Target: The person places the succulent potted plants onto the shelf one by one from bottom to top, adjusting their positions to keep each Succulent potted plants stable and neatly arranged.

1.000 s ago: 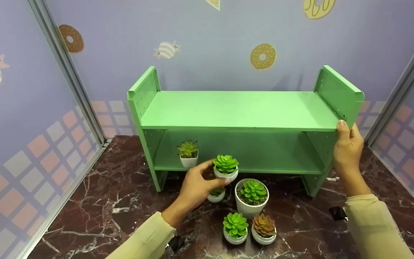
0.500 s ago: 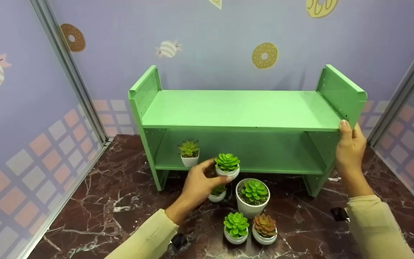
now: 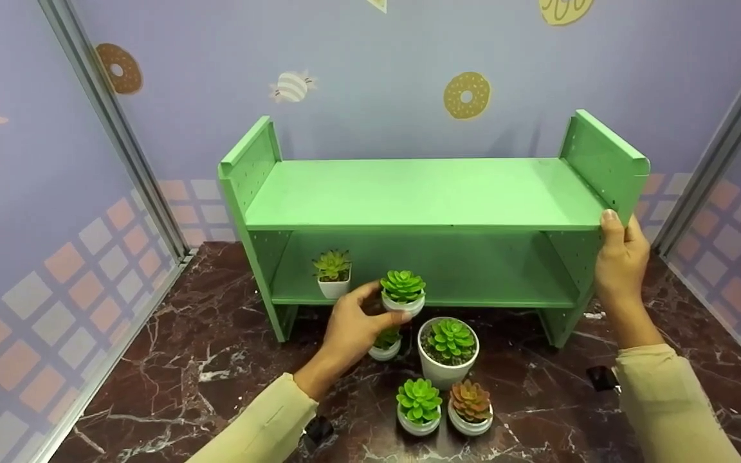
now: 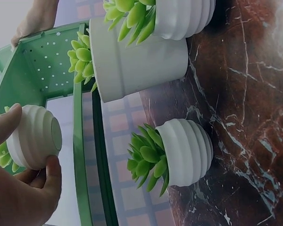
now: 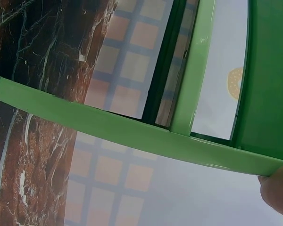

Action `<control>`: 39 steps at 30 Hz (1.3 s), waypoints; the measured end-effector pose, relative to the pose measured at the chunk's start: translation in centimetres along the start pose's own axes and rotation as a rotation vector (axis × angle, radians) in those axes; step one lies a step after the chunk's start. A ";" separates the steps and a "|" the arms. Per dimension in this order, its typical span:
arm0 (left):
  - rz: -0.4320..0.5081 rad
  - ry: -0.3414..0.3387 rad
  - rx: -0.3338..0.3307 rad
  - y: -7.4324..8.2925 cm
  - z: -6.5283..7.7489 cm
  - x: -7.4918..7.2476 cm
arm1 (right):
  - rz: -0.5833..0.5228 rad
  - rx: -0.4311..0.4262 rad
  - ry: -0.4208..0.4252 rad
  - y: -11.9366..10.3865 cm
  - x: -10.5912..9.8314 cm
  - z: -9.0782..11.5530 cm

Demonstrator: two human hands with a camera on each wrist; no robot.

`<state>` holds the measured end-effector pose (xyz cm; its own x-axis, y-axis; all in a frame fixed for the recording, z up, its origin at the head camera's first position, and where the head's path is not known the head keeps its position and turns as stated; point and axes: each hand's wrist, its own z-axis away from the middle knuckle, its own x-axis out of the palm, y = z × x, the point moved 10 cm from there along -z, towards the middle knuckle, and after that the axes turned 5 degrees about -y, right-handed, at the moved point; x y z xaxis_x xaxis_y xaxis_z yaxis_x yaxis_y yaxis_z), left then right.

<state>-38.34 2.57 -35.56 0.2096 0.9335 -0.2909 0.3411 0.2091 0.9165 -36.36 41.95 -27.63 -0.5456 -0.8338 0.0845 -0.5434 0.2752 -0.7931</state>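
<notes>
My left hand (image 3: 352,326) pinches a small white-potted succulent (image 3: 403,293) between thumb and fingers, raised off the table just in front of the lower shelf. The left wrist view shows the ribbed white pot (image 4: 35,136) tilted in that grip, its base bare. My right hand (image 3: 622,265) grips the right side panel of the green shelf rack (image 3: 428,193), thumb on its front edge. On the lower shelf's left part stands a square-potted succulent (image 3: 334,273). Partly hidden below the left hand, another small succulent (image 3: 384,344) stands on the table.
A larger white-potted succulent (image 3: 448,354) stands before the rack. Nearer me are a small green succulent (image 3: 419,406) and a reddish-brown one (image 3: 471,408), side by side on the dark marbled table (image 3: 216,379). Printed panels (image 3: 377,64) enclose the back and sides.
Both hands keep their holds, and the lifted succulent stays at about the same place before the lower shelf. Only a slight shift of the whole head view shows.
</notes>
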 end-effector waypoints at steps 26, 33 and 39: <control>0.009 -0.013 0.005 0.2 -1.1 0.3 | -0.024 0.009 -0.014 -0.1 0.1 0.1; -0.024 -0.003 -0.011 0.5 -1.4 0.6 | -0.004 0.001 -0.010 -0.1 0.0 0.1; -0.039 0.003 -0.003 0.7 -1.8 0.6 | -0.006 0.004 -0.008 0.0 0.2 0.0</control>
<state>-39.62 3.76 -34.60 0.1939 0.9255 -0.3254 0.3461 0.2458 0.9054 -36.45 41.80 -27.61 -0.5370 -0.8394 0.0846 -0.5441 0.2680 -0.7951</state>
